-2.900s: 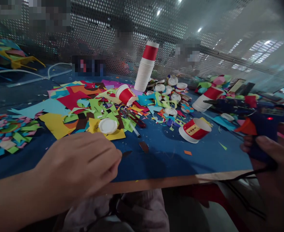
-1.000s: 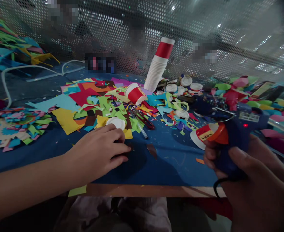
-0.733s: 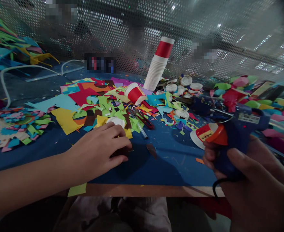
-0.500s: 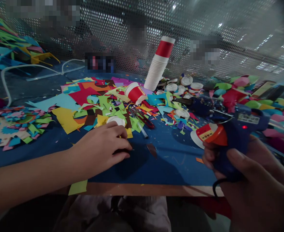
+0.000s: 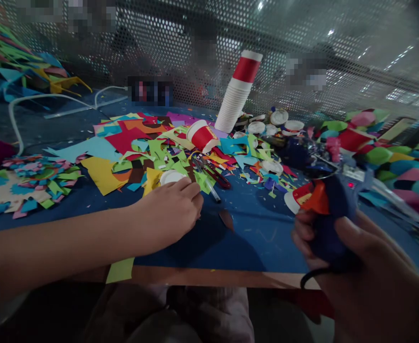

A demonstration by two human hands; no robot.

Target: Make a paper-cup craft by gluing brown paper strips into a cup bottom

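- One glue gun [image 5: 334, 207] showed in the head view, held up in front at the right, above the table [image 5: 238, 250]: dark blue and blurred, with an orange trigger [image 5: 317, 199], a lit red light [image 5: 351, 185] and a black cord [image 5: 313, 273] below the grip.
- The right hand [image 5: 363, 257] had its fingers wrapped around that grip, partly in front of a red-and-white cup [image 5: 294, 200].
- The left hand [image 5: 170, 209] was bent low over the table, its fingers curled close together—whether they pinched anything, I could not tell. It partly covered a white round piece [image 5: 171, 176].
- Behind lay paper scraps [image 5: 155, 147], a pen [image 5: 214, 191] and a tilted red cup [image 5: 202, 136]; a leaning cup stack [image 5: 234, 97] stood farther back.
- Against the frame half a second earlier, the left fingers had drawn in, the thumb no longer showing apart—and the glue gun hid more of the red-and-white cup.
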